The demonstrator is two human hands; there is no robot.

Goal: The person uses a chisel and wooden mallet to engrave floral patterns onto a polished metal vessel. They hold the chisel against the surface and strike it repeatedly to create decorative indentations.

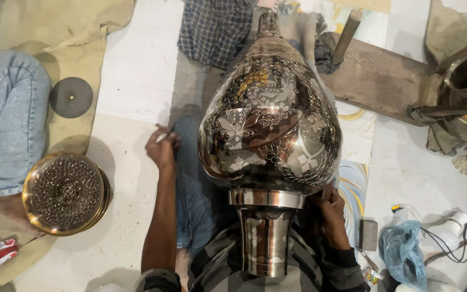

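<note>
Pale tiled floor (136, 70) under cloths and metalware; an engraved vase (270, 116) lies across the person's lap.
Head view: the left hand (162, 148) pinches a thin tool (163, 132) beside the vase's belly, seemingly poised for engraving; the right hand (331, 213) grips the vase near its neck, steadying it. Its polished silver surface carries floral patterns. A brass dish (63, 193) rests at left.

A large engraved metal vase (268, 132) lies across the person's lap; the right hand (332, 213) steadies its base; the left hand (161, 147) pinches a thin tool (164, 133) beside it; a round brass dish (64, 193) sits left.
</note>
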